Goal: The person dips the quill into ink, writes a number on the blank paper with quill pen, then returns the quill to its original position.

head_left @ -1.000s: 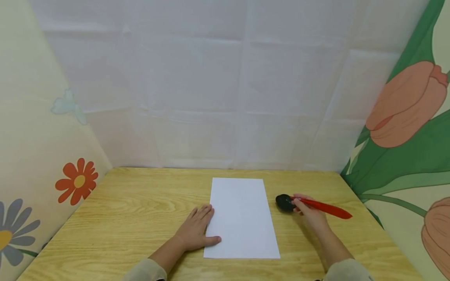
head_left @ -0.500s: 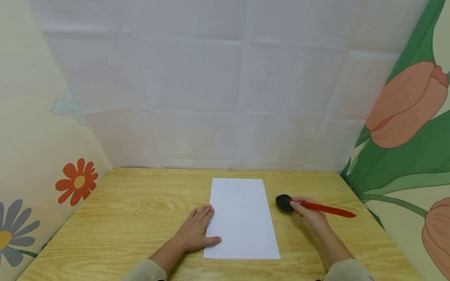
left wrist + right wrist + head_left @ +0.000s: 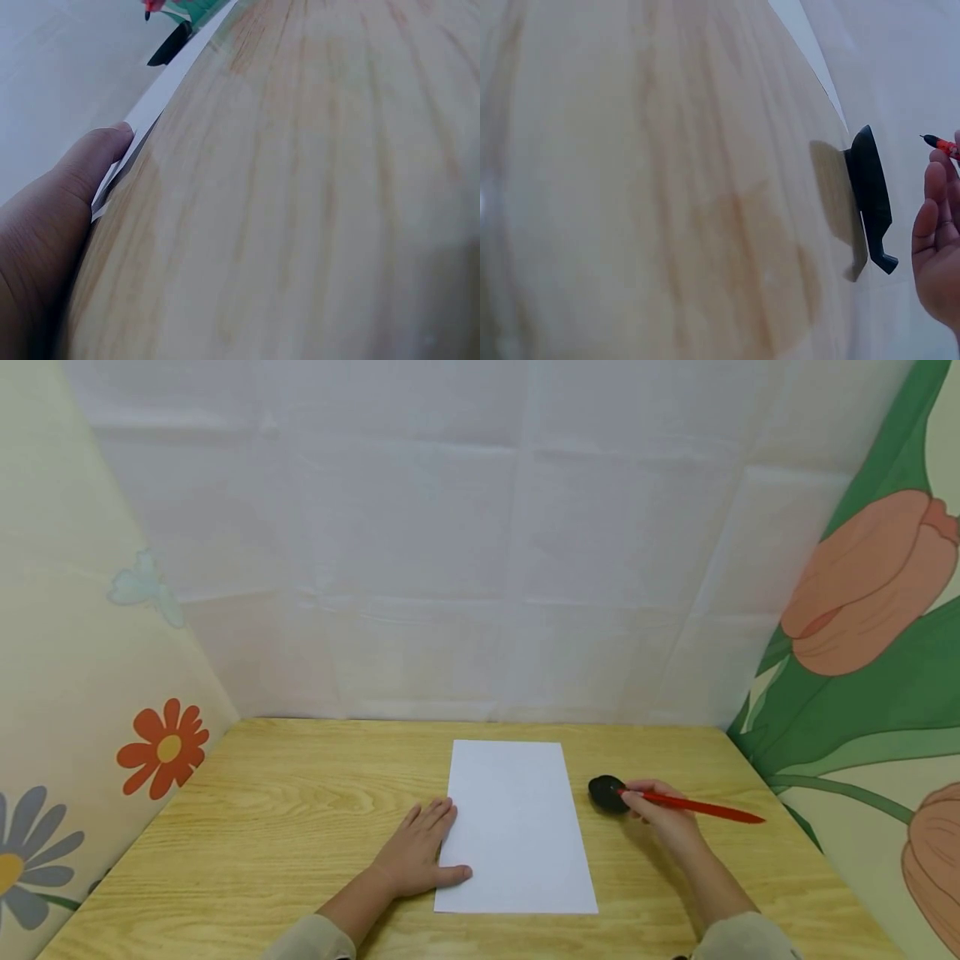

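wood table (image 3: pixel 300 793); red pen (image 3: pixel 716 810) sideways, pointing left

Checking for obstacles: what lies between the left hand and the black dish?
In the head view, the white paper, which the left hand overlaps at its left edge, then a narrow strip of bare wooden tabletop before the black dish.

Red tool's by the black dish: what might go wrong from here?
The right hand holds the red tool with its tip close to the black dish, so a slip might knock the dish. The left hand rests only along the left edge of the paper, so the right side might shift. Whether the tip is wet I cannot tell; if so, it might drip.
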{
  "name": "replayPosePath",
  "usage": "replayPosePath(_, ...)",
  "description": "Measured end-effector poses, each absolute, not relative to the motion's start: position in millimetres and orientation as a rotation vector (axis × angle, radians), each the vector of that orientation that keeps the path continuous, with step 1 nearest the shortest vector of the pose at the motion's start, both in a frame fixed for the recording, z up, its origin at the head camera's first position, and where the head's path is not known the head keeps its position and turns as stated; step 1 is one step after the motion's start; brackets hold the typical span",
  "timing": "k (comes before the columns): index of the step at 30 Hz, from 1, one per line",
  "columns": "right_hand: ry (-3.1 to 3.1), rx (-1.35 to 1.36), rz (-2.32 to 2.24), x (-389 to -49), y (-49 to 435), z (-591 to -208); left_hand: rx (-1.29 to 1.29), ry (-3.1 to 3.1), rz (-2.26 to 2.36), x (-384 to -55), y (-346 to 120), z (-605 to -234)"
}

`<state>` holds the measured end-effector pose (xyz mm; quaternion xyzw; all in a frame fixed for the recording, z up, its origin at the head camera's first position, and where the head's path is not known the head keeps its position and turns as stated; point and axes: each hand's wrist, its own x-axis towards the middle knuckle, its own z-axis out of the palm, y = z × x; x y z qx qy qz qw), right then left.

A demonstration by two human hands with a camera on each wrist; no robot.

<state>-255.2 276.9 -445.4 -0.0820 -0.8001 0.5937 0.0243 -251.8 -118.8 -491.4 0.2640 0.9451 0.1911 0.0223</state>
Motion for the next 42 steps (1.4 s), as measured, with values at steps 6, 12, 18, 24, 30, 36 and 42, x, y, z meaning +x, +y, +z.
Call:
replayPosePath(6,-2.536,-0.263,1.762,-260.7,281.1,-448.7,0.814,2.926,0.592,-251.2,-118.8,-490.0)
replayPosePath(12,-2.565,-0.198,1.693,-265.0,281.3,-451.3,0.812,2.925,0.595,-250.8,-118.3,-489.4)
replayPosePath(18,-2.642,-0.234,1.619,-270.5,280.1,-455.4,0.819,2.938,0.568,-251.4,-118.7,-491.4)
replayPosePath(24,-2.716,-0.237,1.522,-273.6,278.0,-458.6,0.817,2.937,0.572,-251.0,-118.6,-490.7)
replayPosePath(30,-2.7,-0.243,1.555,-276.0,276.6,-460.8,0.815,2.929,0.572,-250.0,-118.1,-488.2)
replayPosePath(36,-2.692,-0.257,1.58,-274.6,275.1,-458.0,0.808,2.926,0.558,-249.9,-117.6,-486.8)
replayPosePath(42,-2.661,-0.238,1.584,-271.9,271.7,-453.6,0.807,2.931,0.553,-250.2,-117.8,-488.2)
